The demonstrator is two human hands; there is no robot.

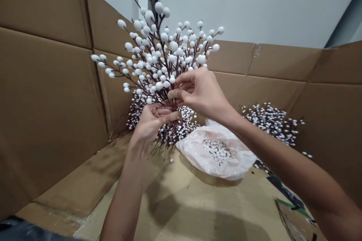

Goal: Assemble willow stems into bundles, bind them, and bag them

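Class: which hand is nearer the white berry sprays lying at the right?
Right: the right hand is left of the sprays; the left hand is farther left.

A crumpled plastic bag [215, 154] of white berries lies on cardboard [181, 203] near a cluster of berry sprays [271, 120].

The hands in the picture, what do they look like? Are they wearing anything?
The left hand and right hand wear no gloves, and no rings or watches show. The left arm and right arm are bare, with no sleeves in view. The right thumb seems to have a tan wrap on it.
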